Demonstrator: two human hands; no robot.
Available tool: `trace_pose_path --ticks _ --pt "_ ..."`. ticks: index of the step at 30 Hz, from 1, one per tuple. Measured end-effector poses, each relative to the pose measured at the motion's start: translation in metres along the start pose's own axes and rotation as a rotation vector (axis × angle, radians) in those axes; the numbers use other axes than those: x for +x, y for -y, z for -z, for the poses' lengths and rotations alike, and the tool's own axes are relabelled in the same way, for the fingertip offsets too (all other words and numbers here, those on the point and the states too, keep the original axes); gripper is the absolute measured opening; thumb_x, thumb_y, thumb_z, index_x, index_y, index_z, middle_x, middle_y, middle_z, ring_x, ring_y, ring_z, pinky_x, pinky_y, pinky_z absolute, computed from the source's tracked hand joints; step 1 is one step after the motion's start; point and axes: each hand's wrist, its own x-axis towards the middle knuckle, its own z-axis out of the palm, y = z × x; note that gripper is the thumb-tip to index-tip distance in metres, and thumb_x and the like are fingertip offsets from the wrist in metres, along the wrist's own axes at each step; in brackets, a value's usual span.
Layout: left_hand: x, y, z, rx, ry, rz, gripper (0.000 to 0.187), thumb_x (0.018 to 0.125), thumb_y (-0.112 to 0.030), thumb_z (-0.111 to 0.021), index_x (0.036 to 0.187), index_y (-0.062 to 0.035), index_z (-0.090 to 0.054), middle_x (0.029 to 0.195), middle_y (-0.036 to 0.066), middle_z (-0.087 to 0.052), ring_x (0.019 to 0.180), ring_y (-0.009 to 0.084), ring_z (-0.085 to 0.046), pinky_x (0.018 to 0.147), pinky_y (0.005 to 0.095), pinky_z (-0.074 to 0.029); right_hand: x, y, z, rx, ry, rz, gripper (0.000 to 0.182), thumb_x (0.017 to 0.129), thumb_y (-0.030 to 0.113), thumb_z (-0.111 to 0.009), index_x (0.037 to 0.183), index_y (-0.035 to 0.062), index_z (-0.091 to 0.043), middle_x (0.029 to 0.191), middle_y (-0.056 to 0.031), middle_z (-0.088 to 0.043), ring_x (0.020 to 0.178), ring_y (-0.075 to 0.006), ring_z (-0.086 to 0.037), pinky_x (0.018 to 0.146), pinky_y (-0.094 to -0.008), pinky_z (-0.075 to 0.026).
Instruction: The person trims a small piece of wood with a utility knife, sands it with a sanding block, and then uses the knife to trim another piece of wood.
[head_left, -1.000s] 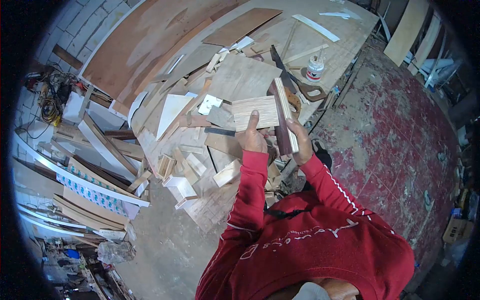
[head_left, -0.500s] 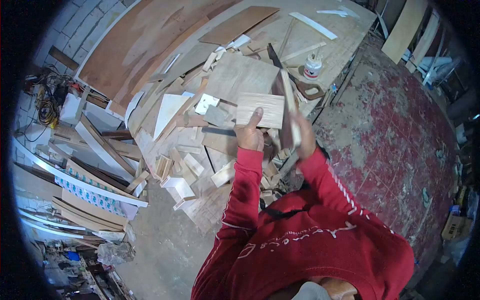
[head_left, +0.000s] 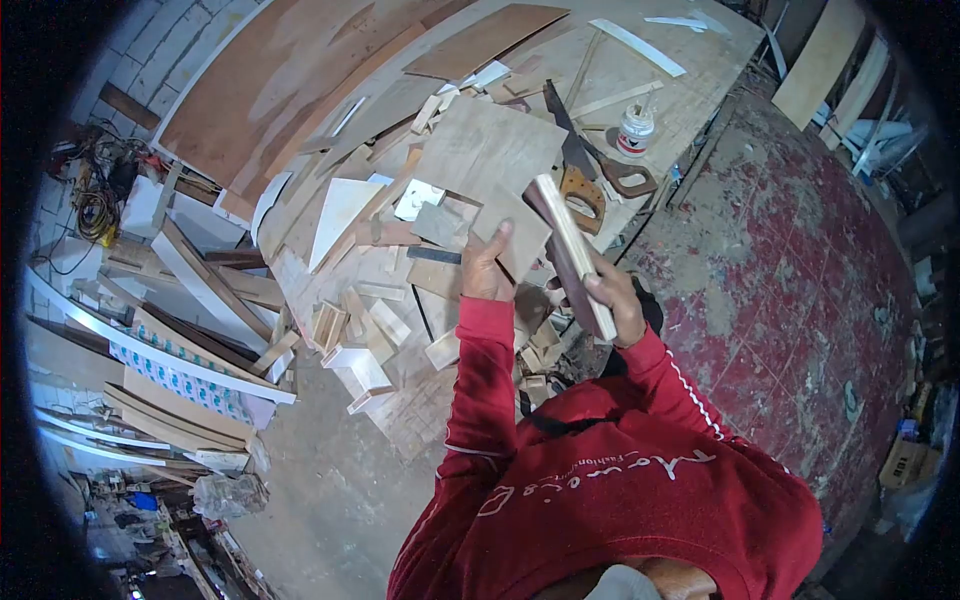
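My left hand (head_left: pixel 487 268) grips a small pale wooden board (head_left: pixel 522 232) by its near left edge, thumb on top. The board is tilted above the bench clutter. In my right hand (head_left: pixel 618 298) is a long wooden block (head_left: pixel 568 242) with a pale edge and a dark reddish-brown face, held near its lower end. The block stands slanted just right of the board, its dark side turned toward it. Behind them a larger plywood sheet (head_left: pixel 490 145) lies on the workbench (head_left: pixel 405 425).
Two handsaws show beyond the block, one with a light brown handle (head_left: pixel 582 200), one with a dark handle (head_left: pixel 630 178). A white glue jar (head_left: pixel 635 132) stands nearby. Wood offcuts (head_left: pixel 390 322) and an angled white piece (head_left: pixel 357 372) litter the bench. Boards (head_left: pixel 190 280) lean at left.
The board has turned from showing its pale streaked face to a tilted, duller view. My right hand has come nearer to me, bringing the block down and swinging it into a slant.
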Motion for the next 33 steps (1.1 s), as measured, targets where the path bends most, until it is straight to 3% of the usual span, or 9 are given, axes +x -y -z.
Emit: trace_pose_path --ticks 7,10,12,16,18,23,26,29,33 --pt "0.009 0.011 0.025 -0.072 -0.148 0.116 0.023 0.089 -0.024 -0.047 0.108 -0.01 -0.049 0.081 0.008 -0.058 0.062 0.0138 -0.055 0.049 0.0256 -0.045 -0.006 0.006 -0.013 -0.121 0.041 -0.019 0.069 0.075 0.031 -0.046 0.134 -0.0005 -0.027 0.109 -0.0125 -0.055 0.085 -0.0163 -0.056 0.075 -0.0245 -0.042" --pt "0.007 0.005 0.028 -0.366 0.052 0.234 0.019 0.091 -0.028 -0.044 0.101 -0.0144 -0.05 0.068 0.005 -0.053 0.046 0.0086 -0.045 0.036 0.0204 -0.035 -0.005 0.009 -0.016 -0.086 -0.02 -0.079 0.065 0.077 0.027 -0.044 0.134 -0.0004 -0.028 0.109 -0.0115 -0.055 0.084 -0.0153 -0.056 0.071 -0.0235 -0.043" --pt "0.005 0.003 0.015 -0.364 -0.101 0.282 0.022 0.09 -0.033 -0.046 0.077 -0.0151 -0.046 0.053 -0.001 -0.043 0.036 0.008 -0.033 0.03 0.0198 -0.024 -0.003 0.01 -0.018 -0.088 -0.077 -0.086 0.063 0.078 0.024 -0.044 0.134 -0.0005 -0.029 0.109 -0.0109 -0.055 0.083 -0.0145 -0.056 0.069 -0.023 -0.044" --pt "0.006 0.009 0.023 -0.41 -0.078 0.334 0.021 0.09 -0.037 -0.044 0.082 -0.0184 -0.048 0.054 0.0 -0.044 0.038 0.0084 -0.035 0.03 0.0198 -0.026 0.001 0.013 -0.014 -0.12 -0.141 -0.098 0.056 0.08 0.019 -0.045 0.132 0.0012 -0.034 0.107 -0.0098 -0.056 0.082 -0.0124 -0.056 0.064 -0.0226 -0.045" --pt "0.006 0.011 0.026 -0.412 -0.072 0.331 0.02 0.091 -0.037 -0.043 0.083 -0.0186 -0.048 0.054 0.0 -0.044 0.037 0.0082 -0.036 0.03 0.0198 -0.026 0.002 0.015 -0.013 -0.125 -0.147 -0.115 0.052 0.08 0.018 -0.051 0.129 0.0034 -0.04 0.117 -0.0108 -0.051 0.095 -0.0141 -0.05 0.081 -0.0245 -0.041" --pt "0.011 0.024 0.05 -0.411 0.005 0.297 0.027 0.092 -0.035 -0.041 0.103 -0.013 -0.052 0.06 0.004 -0.047 0.042 0.0093 -0.041 0.032 0.0206 -0.032 0.003 0.02 -0.015 -0.311 -0.115 -0.034 0.052 0.078 0.021 -0.056 0.126 0.0042 -0.044 0.116 -0.0172 -0.051 0.103 -0.0208 -0.05 0.088 -0.0293 -0.038" --pt "0.019 0.031 0.058 -0.171 0.036 0.185 0.026 0.092 -0.03 -0.039 0.102 -0.0101 -0.053 0.07 0.005 -0.054 0.052 0.0132 -0.051 0.042 0.0252 -0.044 0.0 0.024 -0.017 -0.498 -0.069 0.072 0.053 0.076 0.023 -0.059 0.125 0.0064 -0.046 0.11 -0.0206 -0.053 0.104 -0.0263 -0.051 0.09 -0.0326 -0.037" --pt "0.024 0.035 0.052 -0.076 -0.151 0.017 0.027 0.09 -0.021 -0.041 0.108 -0.0037 -0.052 0.099 0.011 -0.058 0.086 0.0211 -0.059 0.077 0.034 -0.049 -0.008 0.035 -0.023 -0.665 -0.019 0.087 0.054 0.074 0.026 -0.062 0.124 0.0098 -0.048 0.105 -0.0218 -0.053 0.101 -0.0307 -0.051 0.088 -0.035 -0.038" --pt "0.018 0.053 0.051 0.041 -0.154 -0.009 0.028 0.088 -0.013 -0.043 0.111 0.0027 -0.049 0.101 0.012 -0.057 0.087 0.0195 -0.057 0.078 0.0306 -0.048 0.007 0.03 -0.026 -0.817 -0.041 0.103 0.056 0.071 0.028 -0.062 0.123 0.0137 -0.049 0.104 -0.0229 -0.053 0.096 -0.0346 -0.053 0.085 -0.0378 -0.041"
